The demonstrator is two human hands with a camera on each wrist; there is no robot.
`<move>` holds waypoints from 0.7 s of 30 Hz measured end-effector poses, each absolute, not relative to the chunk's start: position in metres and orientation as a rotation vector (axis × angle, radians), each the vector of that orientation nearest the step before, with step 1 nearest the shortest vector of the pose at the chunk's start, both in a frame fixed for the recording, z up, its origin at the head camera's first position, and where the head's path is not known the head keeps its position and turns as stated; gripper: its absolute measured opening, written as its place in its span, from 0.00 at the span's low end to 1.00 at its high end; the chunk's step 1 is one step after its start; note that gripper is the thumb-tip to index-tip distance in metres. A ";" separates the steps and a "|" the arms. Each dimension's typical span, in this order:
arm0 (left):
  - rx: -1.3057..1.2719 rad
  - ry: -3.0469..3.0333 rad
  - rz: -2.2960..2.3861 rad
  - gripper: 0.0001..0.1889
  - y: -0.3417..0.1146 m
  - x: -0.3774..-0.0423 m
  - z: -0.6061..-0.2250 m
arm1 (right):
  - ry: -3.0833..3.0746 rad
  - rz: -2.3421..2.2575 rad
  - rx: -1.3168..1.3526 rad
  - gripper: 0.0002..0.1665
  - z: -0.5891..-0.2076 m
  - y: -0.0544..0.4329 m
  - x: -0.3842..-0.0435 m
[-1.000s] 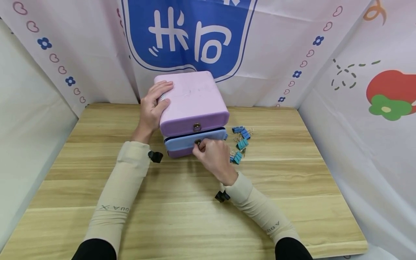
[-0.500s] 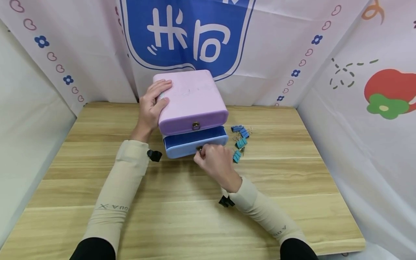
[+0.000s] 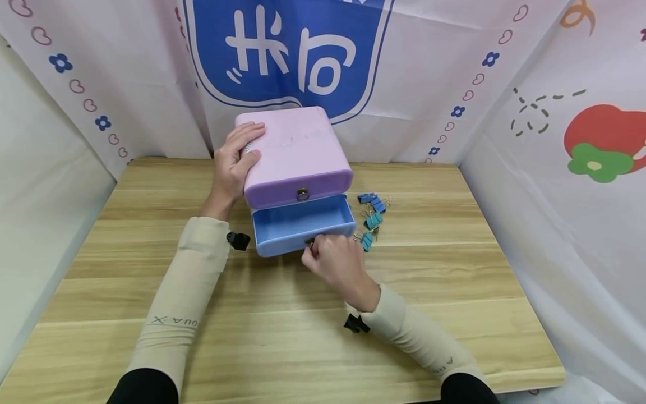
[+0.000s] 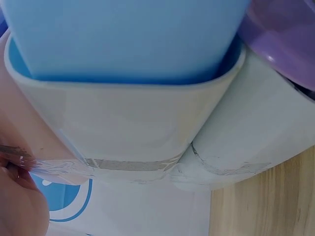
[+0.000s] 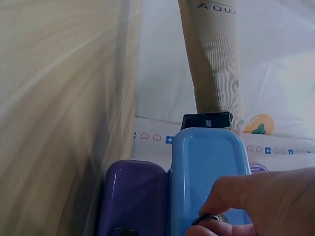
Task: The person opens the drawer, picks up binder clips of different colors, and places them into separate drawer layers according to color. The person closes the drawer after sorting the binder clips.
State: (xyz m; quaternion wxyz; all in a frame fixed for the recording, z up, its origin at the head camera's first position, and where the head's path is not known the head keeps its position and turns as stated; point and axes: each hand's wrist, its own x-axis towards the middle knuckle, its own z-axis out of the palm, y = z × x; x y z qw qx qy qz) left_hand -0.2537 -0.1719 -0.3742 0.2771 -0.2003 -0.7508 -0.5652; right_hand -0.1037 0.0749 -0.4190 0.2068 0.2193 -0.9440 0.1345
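Note:
A stacked drawer box with a pink top (image 3: 298,143) stands at the back middle of the table. My left hand (image 3: 234,163) rests on its upper left corner, fingers and thumb lying on the top. The blue middle drawer (image 3: 282,244) is pulled out, and the visible part of its inside holds nothing. My right hand (image 3: 340,266) pinches the small metal knob (image 5: 209,217) on that drawer's front. Above it, the purple-fronted top drawer (image 3: 272,196) is closed. A darker purple bottom drawer (image 5: 138,194) shows beside the blue one in the right wrist view.
Several blue and teal binder clips (image 3: 373,219) lie on the wooden table (image 3: 282,336) just right of the box. A printed white cloth (image 3: 414,84) hangs behind, with more white sheeting at both sides.
The blue drawer has slid out toward me from nearly closed, with my right hand moving back along with its knob. My left hand has stayed on the box's corner.

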 end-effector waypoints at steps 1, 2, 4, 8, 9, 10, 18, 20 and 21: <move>-0.537 -2.015 -1.518 0.26 -0.172 -0.253 -0.374 | -2.630 0.372 0.615 0.32 -0.419 0.075 -0.102; -0.537 -2.013 -1.518 0.26 -0.172 -0.253 -0.374 | -2.630 0.372 0.620 0.32 -0.419 0.075 -0.101; -0.535 -2.012 -1.518 0.26 -0.172 -0.253 -0.374 | -2.627 0.373 0.628 0.33 -0.420 0.075 -0.100; -0.525 -2.014 -1.527 0.27 -0.171 -0.255 -0.375 | -2.631 0.384 0.640 0.33 -0.422 0.077 -0.099; -0.523 -2.015 -1.530 0.27 -0.170 -0.254 -0.374 | -2.631 0.391 0.642 0.33 -0.423 0.077 -0.098; -0.521 -2.016 -1.534 0.27 -0.169 -0.252 -0.372 | -2.631 0.395 0.644 0.32 -0.424 0.077 -0.098; -0.509 -2.018 -1.568 0.27 -0.159 -0.228 -0.350 | -2.675 0.396 0.672 0.17 -0.432 0.088 -0.097; -0.501 -2.022 -1.573 0.27 -0.159 -0.228 -0.350 | -2.699 0.409 0.678 0.14 -0.433 0.093 -0.096; -0.499 -2.022 -1.573 0.27 -0.159 -0.228 -0.350 | -2.712 0.418 0.680 0.13 -0.433 0.096 -0.096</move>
